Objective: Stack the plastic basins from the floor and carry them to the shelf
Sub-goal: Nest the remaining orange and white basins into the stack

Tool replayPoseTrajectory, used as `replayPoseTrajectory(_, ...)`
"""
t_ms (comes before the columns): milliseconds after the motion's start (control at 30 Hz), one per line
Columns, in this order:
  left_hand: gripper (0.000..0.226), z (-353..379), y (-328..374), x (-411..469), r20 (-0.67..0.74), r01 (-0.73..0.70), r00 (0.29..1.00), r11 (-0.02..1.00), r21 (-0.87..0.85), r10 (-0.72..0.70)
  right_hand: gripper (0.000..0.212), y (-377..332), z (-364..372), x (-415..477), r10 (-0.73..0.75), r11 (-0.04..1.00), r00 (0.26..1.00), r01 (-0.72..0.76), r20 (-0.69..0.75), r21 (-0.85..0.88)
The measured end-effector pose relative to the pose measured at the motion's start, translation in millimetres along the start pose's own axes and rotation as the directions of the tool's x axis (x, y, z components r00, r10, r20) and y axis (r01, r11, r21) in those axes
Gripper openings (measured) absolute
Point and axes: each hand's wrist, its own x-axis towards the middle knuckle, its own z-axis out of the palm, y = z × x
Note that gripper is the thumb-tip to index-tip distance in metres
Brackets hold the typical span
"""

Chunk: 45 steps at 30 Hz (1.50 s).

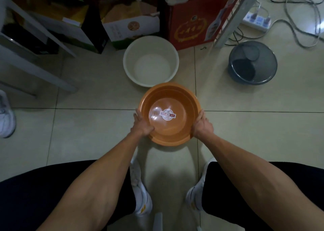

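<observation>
An orange plastic basin (169,101) with a round sticker on its bottom is in front of me, over the tiled floor. My left hand (141,125) grips its left rim and my right hand (203,125) grips its right rim. Just beyond it a white basin (150,60) stands upright on the floor, its near edge hidden behind the orange one. The metal shelf frame (235,16) rises at the back, with boxes under it.
A grey mesh bin (252,64) stands to the right. Cardboard boxes (129,25) and a red box (191,25) line the back. A power strip (256,21) with cables lies far right. Someone's white shoe (5,115) is at the left edge.
</observation>
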Motion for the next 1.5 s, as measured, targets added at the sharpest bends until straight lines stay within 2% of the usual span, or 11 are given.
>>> replayPoseTrajectory(133, 0.125, 3, 2, 8, 0.036, -0.054, 0.998, 0.998, -0.01, 0.054, 0.09, -4, 1, 13, 0.075, 0.958, 0.997, -0.076, 0.013, 0.277)
replayPoseTrajectory(200, 0.122, 6, 1, 11, -0.019, -0.02, 1.0, 0.983, -0.185, 0.016, 0.052, -4, -7, 20, 0.162, 0.847, 0.984, -0.177, 0.072, 0.501)
replayPoseTrajectory(300, 0.09, -3, -2, 13, -0.118, 0.042, 0.988, 0.898, -0.439, -0.104, 0.025, 2, -26, 19, 0.195, 0.796, 0.977, -0.207, 0.083, 0.569)
replayPoseTrajectory(400, 0.033, -19, 0, 1, -0.26, -0.018, 0.957, 0.865, -0.501, -0.131, 0.025, 8, -41, 8, 0.184, 0.813, 0.982, -0.175, 0.04, 0.555)
replayPoseTrajectory(433, 0.031, -24, 3, -7, -0.286, -0.046, 0.95, 0.855, -0.517, -0.122, 0.023, 8, -45, 3, 0.179, 0.814, 0.983, -0.165, 0.03, 0.557)
replayPoseTrajectory(600, 0.034, -59, 19, -45, -0.33, -0.112, 0.94, 0.839, -0.532, -0.083, 0.02, -8, -88, -21, 0.153, 0.833, 0.985, -0.088, -0.076, 0.546)
replayPoseTrajectory(800, 0.024, -130, 43, -65, -0.443, -0.261, 0.896, 0.792, -0.552, -0.013, 0.033, -53, -168, -38, 0.05, 0.74, 0.973, 0.115, -0.225, 0.663)
replayPoseTrajectory(967, 0.018, -179, 63, -28, -0.535, -0.381, 0.842, 0.771, -0.51, 0.062, 0.04, -92, -203, 2, -0.014, 0.656, 0.952, 0.24, -0.307, 0.716)
replayPoseTrajectory(1167, 0.039, -206, 70, 54, -0.597, -0.454, 0.798, 0.736, -0.502, 0.085, 0.039, -134, -194, 78, -0.071, 0.618, 0.925, 0.334, -0.373, 0.712)
replayPoseTrajectory(1300, 0.041, -193, 62, 107, -0.554, -0.456, 0.826, 0.693, -0.558, 0.097, 0.029, -152, -173, 131, 0.005, 0.652, 0.944, 0.247, -0.331, 0.716)
replayPoseTrajectory(1500, 0.028, -147, 41, 153, -0.496, -0.38, 0.863, 0.77, -0.513, 0.096, 0.025, -153, -123, 174, 0.048, 0.793, 0.972, 0.103, -0.23, 0.601)
